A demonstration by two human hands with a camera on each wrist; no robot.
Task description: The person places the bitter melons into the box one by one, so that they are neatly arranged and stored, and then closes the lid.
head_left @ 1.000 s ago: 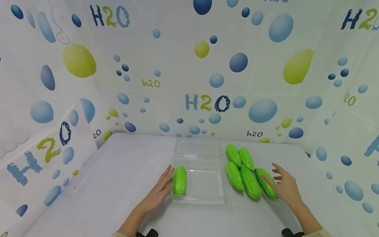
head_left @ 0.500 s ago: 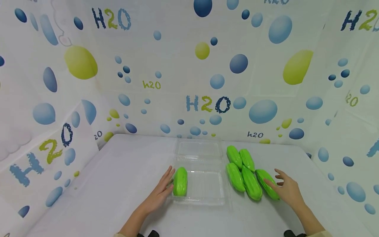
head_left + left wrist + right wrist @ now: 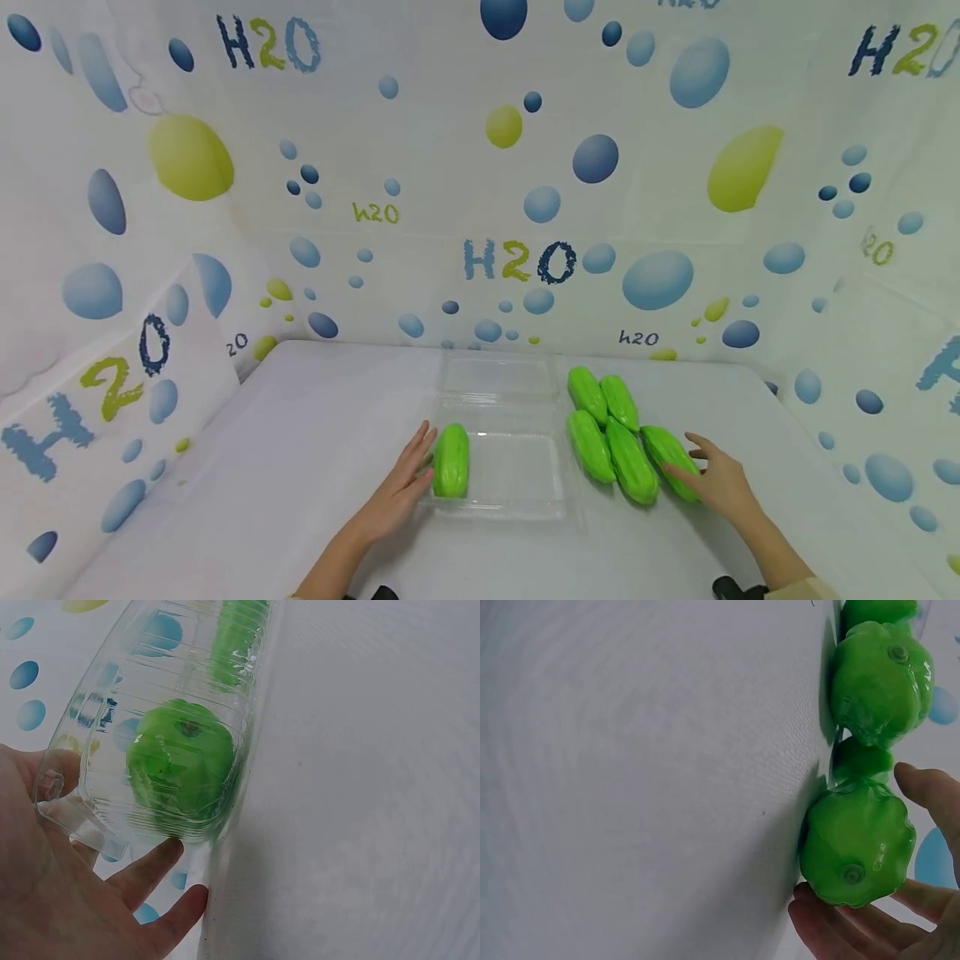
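A clear plastic clamshell box (image 3: 517, 510) lies with its lid open at the back. One bright green, ribbed gourd-like vegetable (image 3: 452, 462) sits upright along the box's left side. My left hand (image 3: 397, 492) rests at the left wall, fingers extended; in the left wrist view its fingertips (image 3: 174, 849) are by the box's end. To the right of the box lie several similar green vegetables (image 3: 632, 462). Beside the rightmost vegetable (image 3: 859, 844) is my right hand (image 3: 716, 479), its fingers along one side and its thumb (image 3: 922, 784) across the other, a gap showing at the thumb.
White cloth covers the table (image 3: 300, 433). Behind it stands a patterned curtain (image 3: 420, 150) with blue and lime drops, which also comes round both sides. The box's lid (image 3: 495, 375) reaches toward the table's back edge.
My right hand has come slightly closer to the rightmost green vegetable. My left hand stays at the box. The head view has shifted a little.
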